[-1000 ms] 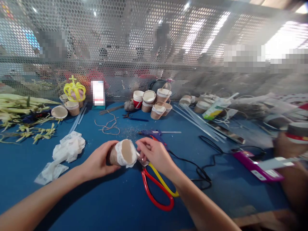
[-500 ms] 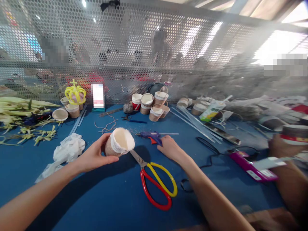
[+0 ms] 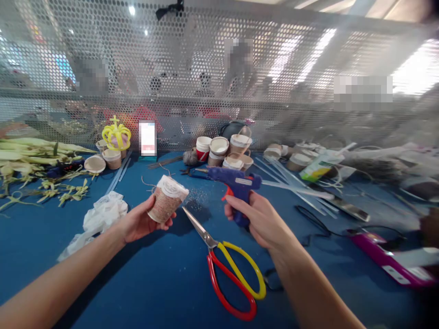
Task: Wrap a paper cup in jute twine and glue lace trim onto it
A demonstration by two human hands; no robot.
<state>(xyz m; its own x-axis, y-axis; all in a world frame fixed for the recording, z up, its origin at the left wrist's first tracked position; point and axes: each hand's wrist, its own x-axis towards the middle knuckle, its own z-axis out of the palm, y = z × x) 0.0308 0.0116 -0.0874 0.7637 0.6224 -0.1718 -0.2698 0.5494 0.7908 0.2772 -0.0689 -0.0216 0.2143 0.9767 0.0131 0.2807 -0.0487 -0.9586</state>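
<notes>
My left hand (image 3: 142, 219) is closed around a twine-wrapped cup (image 3: 165, 203) with white lace at its rim, tilted so the rim points up and right. In my right hand (image 3: 262, 219) is a blue glue gun (image 3: 236, 180), raised above the table, its nozzle pointing left toward the cup. A clear glue stick (image 3: 291, 188) sticks out of its back, and my fingers are by the red trigger (image 3: 227, 193). Between and below my hands lie scissors (image 3: 207, 240) with one red and one yellow handle. White lace fabric (image 3: 104, 212) is bunched left of the cup.
Several wrapped cups (image 3: 219, 146) stand at the back, near a yellow crown (image 3: 116, 135) and a phone (image 3: 147, 139). Glue sticks (image 3: 118, 176) lie loose. At right are a purple power strip (image 3: 387, 260) and a black cord (image 3: 313, 219). A perforated metal screen (image 3: 192, 87) rises behind.
My right hand has lifted the glue gun off the table. My left hand has turned the cup so its wrapped side shows. A person's arm at the right has mostly left view.
</notes>
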